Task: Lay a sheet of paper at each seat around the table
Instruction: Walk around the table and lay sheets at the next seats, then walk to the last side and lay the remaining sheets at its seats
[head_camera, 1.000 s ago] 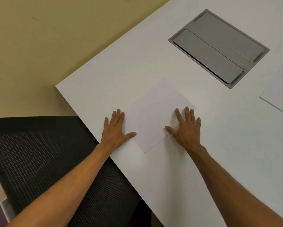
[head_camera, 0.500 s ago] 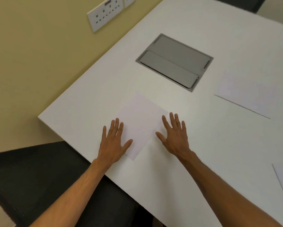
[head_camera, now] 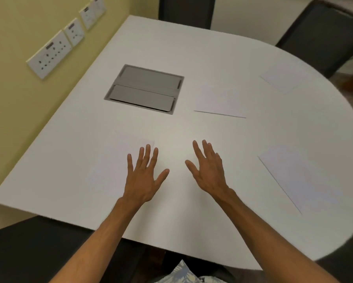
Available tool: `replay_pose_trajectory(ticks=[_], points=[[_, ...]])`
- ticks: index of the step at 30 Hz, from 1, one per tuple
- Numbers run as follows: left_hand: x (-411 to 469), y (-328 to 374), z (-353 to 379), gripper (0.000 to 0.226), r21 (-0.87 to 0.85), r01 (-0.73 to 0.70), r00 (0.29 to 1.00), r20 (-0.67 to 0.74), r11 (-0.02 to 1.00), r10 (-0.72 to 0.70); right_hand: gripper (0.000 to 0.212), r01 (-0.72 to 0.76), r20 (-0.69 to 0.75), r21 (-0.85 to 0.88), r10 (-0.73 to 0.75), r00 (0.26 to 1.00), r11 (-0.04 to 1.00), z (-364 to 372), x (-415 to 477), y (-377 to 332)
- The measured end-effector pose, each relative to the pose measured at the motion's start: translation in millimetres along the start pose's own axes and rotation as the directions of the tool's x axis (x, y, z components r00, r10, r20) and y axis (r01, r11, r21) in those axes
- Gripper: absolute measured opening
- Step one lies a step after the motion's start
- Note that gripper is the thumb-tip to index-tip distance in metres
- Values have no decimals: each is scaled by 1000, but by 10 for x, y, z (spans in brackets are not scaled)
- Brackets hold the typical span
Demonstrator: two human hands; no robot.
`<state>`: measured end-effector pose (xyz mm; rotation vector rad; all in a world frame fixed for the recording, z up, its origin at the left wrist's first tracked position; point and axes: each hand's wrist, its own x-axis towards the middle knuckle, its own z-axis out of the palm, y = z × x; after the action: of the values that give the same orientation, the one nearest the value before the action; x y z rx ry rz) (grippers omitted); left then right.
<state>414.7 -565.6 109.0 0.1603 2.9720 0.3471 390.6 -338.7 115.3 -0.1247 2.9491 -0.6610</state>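
Note:
Several white paper sheets lie flat on the white table [head_camera: 192,58]. The nearest sheet [head_camera: 114,162] is at the near left; my left hand [head_camera: 145,176] is open over its right edge, fingers spread. My right hand [head_camera: 208,170] is open to the right of that sheet, fingers straight, off the paper. Neither hand holds anything. Another sheet [head_camera: 220,101] lies mid-table, one sheet [head_camera: 298,178] at the right edge, and a further sheet [head_camera: 279,78] at the far right.
A grey cable hatch [head_camera: 145,88] is set into the tabletop. Dark chairs stand at the far side [head_camera: 185,9], far right [head_camera: 322,33] and near left [head_camera: 28,252]. Wall sockets [head_camera: 51,54] line the yellow wall on the left.
Both hands have come off the near sheet and drifted right; the right hand no longer touches it. The view has swung up and right, showing more sheets and chairs.

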Motion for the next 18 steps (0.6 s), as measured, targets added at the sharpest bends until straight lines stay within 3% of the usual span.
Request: replay_pose_trajectory(ticks=[11, 18], points=[[-327, 1680, -152, 84, -27, -261, 965, -38, 965, 260, 69, -154, -211, 55, 162, 964, 987, -971, -1213, 928], [-866, 2928, -217, 82, -64, -410, 912, -57, 910, 407, 72, -261, -346, 168, 305, 887, 951, -1663, -2218, 1598]])
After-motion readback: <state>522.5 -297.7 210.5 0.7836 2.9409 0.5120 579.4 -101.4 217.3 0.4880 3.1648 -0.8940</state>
